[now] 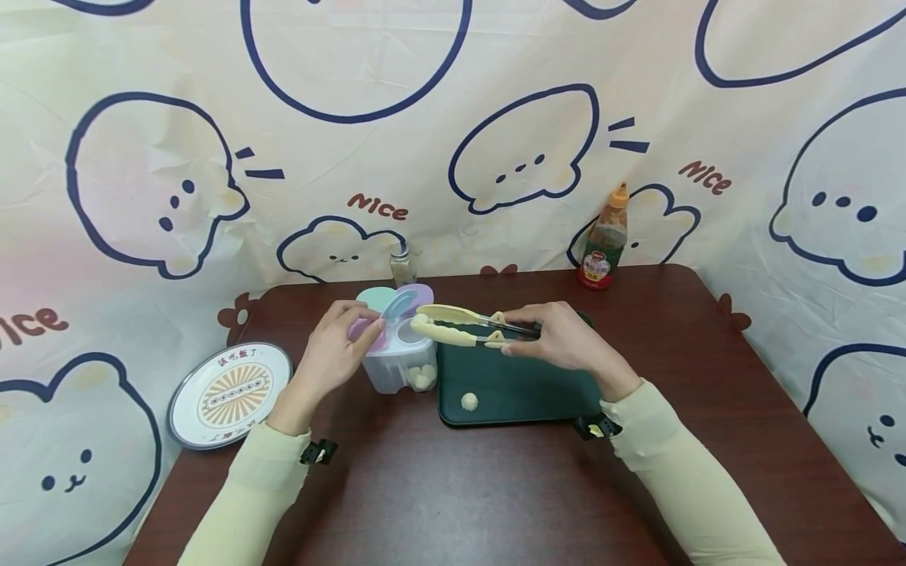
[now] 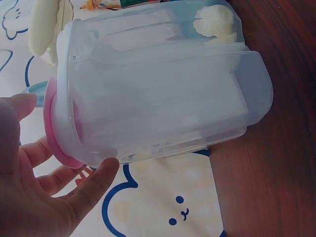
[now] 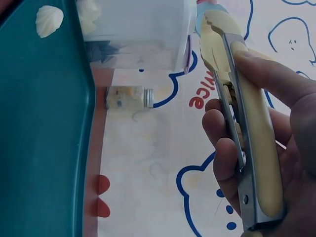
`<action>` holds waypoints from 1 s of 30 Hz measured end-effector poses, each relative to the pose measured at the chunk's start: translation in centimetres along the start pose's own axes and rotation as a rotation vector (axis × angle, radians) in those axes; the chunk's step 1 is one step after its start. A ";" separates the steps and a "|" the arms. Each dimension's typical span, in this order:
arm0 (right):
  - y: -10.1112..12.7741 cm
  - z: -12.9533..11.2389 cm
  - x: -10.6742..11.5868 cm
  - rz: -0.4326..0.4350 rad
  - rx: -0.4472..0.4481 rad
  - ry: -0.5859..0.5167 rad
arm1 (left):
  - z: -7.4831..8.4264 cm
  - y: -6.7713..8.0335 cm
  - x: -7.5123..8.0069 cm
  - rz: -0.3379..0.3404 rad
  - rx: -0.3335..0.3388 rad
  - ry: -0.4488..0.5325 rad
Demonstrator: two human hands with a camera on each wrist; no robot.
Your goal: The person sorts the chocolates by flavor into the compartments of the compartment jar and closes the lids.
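My right hand [image 1: 559, 338] grips cream-coloured tongs [image 3: 259, 133] with metal sides. Between the tongs' tips in the head view sits a small pale lump [image 1: 421, 320], beside the round opening of a clear plastic box [image 1: 388, 369]. The box has several coloured lids. Its blue flip lid [image 1: 399, 303] stands raised, touched by a digit of my left hand [image 1: 338, 338]. In the left wrist view that hand's fingers spread by the pink lid [image 2: 48, 123], one against the box side. Inside the box are white bun-like pieces [image 2: 215, 22]. Another white pleated piece [image 1: 469, 402] lies on the green tray [image 1: 524, 393].
A round patterned plate [image 1: 230, 395] lies at the table's left edge. Behind the box stands a small glass jar [image 1: 403, 267] with a metal cap. A red sauce bottle [image 1: 605, 240] with an orange cap is at the back right. Printed cloth hangs behind the brown table [image 1: 453, 487].
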State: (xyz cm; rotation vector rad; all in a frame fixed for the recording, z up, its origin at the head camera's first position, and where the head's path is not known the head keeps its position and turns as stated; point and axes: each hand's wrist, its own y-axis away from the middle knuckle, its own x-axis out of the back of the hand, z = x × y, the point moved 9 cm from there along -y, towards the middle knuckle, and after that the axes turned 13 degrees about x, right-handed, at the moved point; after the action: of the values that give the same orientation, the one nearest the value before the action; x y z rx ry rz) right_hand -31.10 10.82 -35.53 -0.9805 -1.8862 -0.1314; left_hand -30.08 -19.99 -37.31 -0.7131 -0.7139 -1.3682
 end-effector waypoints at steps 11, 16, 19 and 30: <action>-0.9 -0.6 -0.6 -0.039 -0.018 0.039 | 0.0 0.0 -0.1 -0.007 -0.002 -0.001; -1.0 -0.7 -0.6 -0.043 -0.016 0.045 | 0.1 -0.1 0.0 -0.003 -0.003 -0.001; -0.9 -0.7 -0.6 -0.048 -0.019 0.047 | 0.1 0.0 0.0 0.000 -0.006 -0.001; 0.8 0.4 0.0 -0.052 -0.038 0.043 | 0.1 -0.1 0.0 0.004 -0.005 0.001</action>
State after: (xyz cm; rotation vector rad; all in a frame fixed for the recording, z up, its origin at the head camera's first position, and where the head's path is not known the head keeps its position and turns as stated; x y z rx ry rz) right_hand -30.84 11.58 -35.97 -0.9466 -1.8764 -0.2181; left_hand -30.13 -19.95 -37.25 -0.7175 -0.7086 -1.3673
